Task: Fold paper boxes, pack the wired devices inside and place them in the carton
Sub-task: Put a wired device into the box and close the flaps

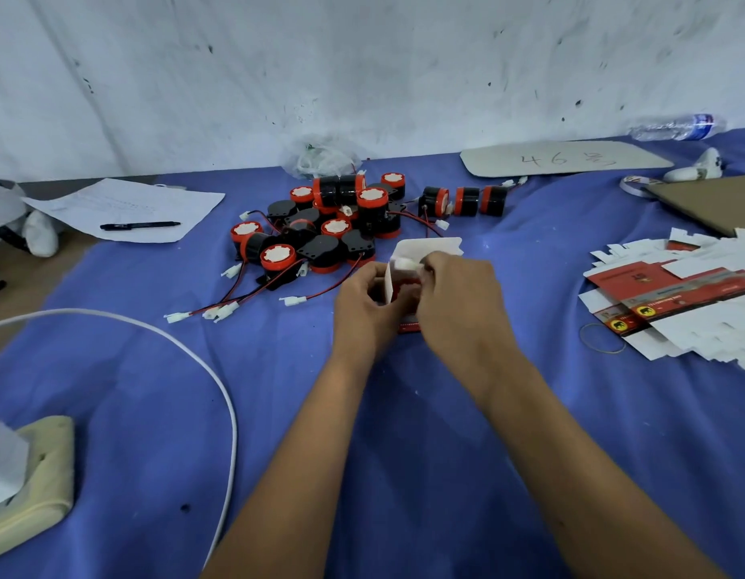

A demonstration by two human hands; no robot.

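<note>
A small red and white paper box (429, 248) stands on the blue cloth at the middle, its white lid flap raised. My left hand (368, 305) grips the box's left side. My right hand (460, 296) pinches a white connector (406, 265) at the box's open top. What lies inside the box is hidden by my fingers. Behind the box sits a heap of black and red wired devices (333, 221) with red and black leads and white plugs. A stack of flat, unfolded boxes (679, 294) lies at the right.
A white cable (187, 344) curves across the left of the cloth. A sheet of paper (124, 208) with a black pen (139, 225) lies at far left. Cardboard pieces (563, 158), a water bottle (675, 126), a rubber band (602, 338) and a brown board (713, 202) are at right.
</note>
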